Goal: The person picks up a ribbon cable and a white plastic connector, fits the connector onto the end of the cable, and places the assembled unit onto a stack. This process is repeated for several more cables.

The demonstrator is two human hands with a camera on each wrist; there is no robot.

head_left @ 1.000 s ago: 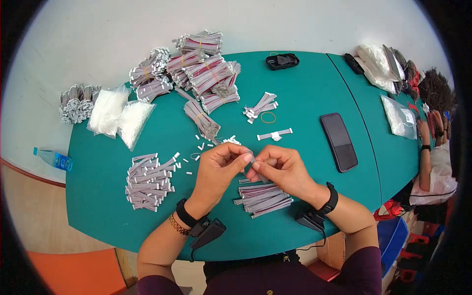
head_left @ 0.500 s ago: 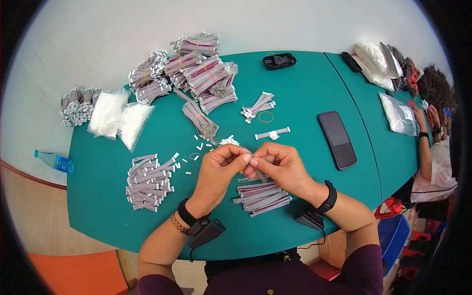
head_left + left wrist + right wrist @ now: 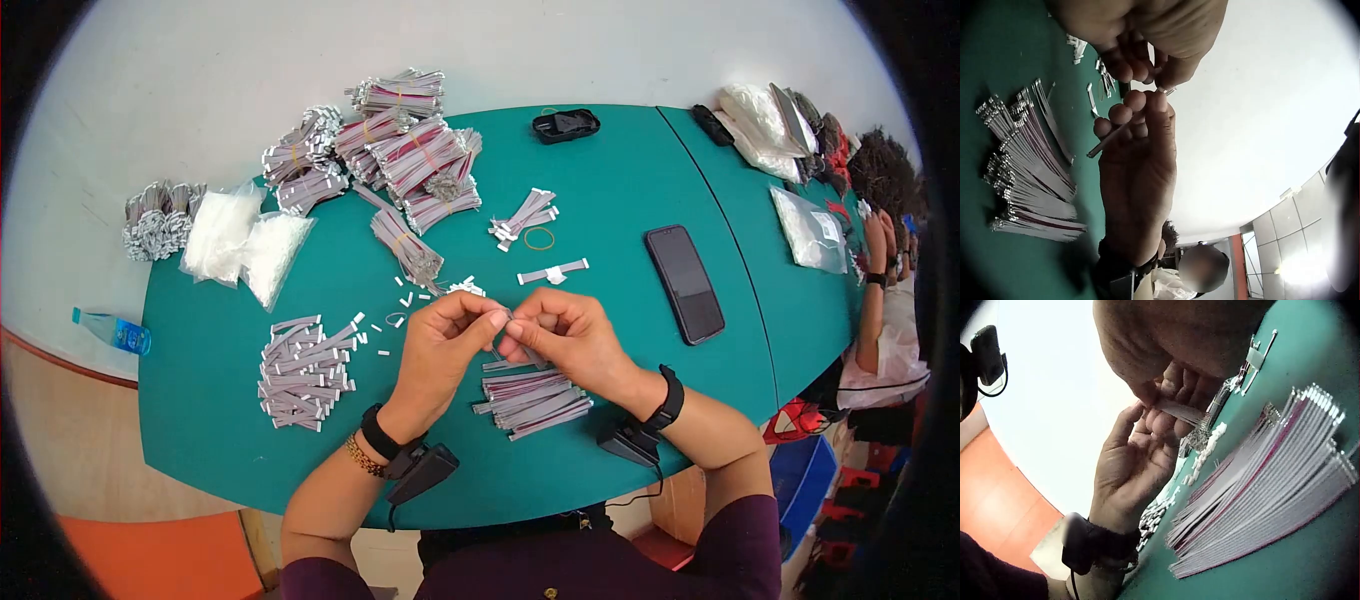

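Observation:
My left hand (image 3: 440, 345) and right hand (image 3: 575, 345) meet fingertip to fingertip over the table. Between them they pinch a short grey ribbon cable (image 3: 1179, 411), each with thumb and forefinger. In the left wrist view the cable (image 3: 1107, 140) slants down across the right hand's fingers, and a small white bit shows where the thumbs meet. Most of the held end is hidden by fingers. Just below the hands lies a stack of grey ribbon cables (image 3: 535, 405) with some magenta edges. To the left is a pile of cables with white connectors (image 3: 305, 375).
Loose white connector housings (image 3: 466, 287) lie just beyond the hands. Banded cable bundles (image 3: 420, 155) and bags of white parts (image 3: 270, 250) stand at the back left. A phone (image 3: 685, 285) lies to the right, with another person's arm (image 3: 870, 310) farther off.
My fingertips have drawn slightly closer together around the cable, and its free part shows less below the right thumb. The head view has shifted a little. The other person's arm has moved.

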